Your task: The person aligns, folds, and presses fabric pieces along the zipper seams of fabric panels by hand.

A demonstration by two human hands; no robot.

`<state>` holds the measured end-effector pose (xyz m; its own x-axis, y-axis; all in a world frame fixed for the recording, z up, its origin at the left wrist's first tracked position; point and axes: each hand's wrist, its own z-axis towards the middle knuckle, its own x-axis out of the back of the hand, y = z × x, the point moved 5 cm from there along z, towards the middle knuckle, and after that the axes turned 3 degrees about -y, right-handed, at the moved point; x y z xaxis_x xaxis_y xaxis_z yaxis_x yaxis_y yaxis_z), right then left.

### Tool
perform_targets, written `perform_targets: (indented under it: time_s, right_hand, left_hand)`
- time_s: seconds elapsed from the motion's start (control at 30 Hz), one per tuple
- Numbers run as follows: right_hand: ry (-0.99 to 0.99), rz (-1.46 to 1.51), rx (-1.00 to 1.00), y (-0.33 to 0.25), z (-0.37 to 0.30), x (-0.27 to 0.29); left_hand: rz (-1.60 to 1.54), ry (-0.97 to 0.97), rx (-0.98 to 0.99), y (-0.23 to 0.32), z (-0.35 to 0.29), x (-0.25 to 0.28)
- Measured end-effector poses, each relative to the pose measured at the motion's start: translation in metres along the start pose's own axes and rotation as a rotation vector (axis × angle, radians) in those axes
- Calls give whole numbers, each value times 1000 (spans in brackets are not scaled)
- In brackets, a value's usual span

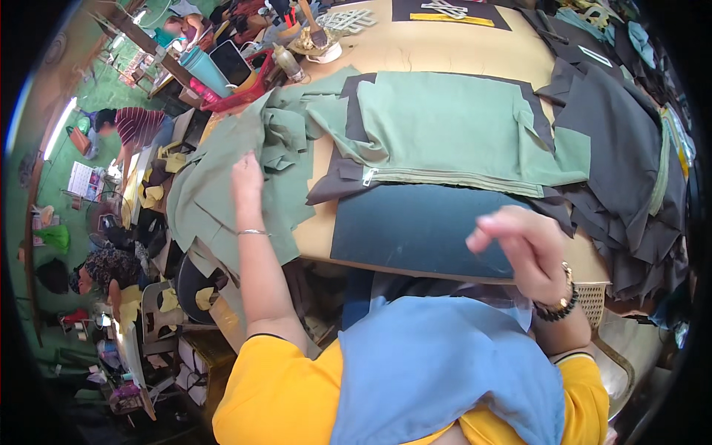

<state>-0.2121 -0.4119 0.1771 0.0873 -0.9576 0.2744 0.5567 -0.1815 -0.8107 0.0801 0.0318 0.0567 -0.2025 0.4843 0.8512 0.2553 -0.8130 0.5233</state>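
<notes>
My left hand (248, 179) is at the left on a loose heap of green cloth pieces (211, 182), its fingers closed on the edge of a green cloth piece. My right hand (525, 248) is raised over the dark board (415, 233) at the table's front. Its fingers are loosely bent and apart, slightly blurred, with nothing visible in them. Between and beyond my hands lies a green fabric panel (445, 119) on dark grey cloth (337, 178). A green zipper (460, 179) runs along its near edge, its metal pull (369, 176) at the left end.
Dark grey cloth pieces (615, 148) are heaped at the right. A red basket (245, 93) with a blue tumbler (206, 70) stands at the far left, near a small bottle (287, 63) and a brush (317, 33). Other people (141, 126) sit at worktables on the left.
</notes>
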Motion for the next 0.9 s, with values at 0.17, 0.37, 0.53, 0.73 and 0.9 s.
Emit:
perform_targets:
  time_s: [0.17,0.37,0.53,0.73,0.9]
  right_hand:
    - [-34,68,-440,84,-36,-6]
    - [10,-113,-467,121,-58,-12]
    - [4,-336,-347,119,-54,-16]
    - [50,-316,-258,123,-59,-15]
    - [-42,-296,-297,116,-47,-18]
  left_hand:
    - [-226,-125,-233,17,36,26]
    - [120,15,-257,51,74,7]
    - [446,219,-169,82,74,-31]
    - [383,-32,-44,91,122,-9]
    - [-502,489,-202,86,187,120]
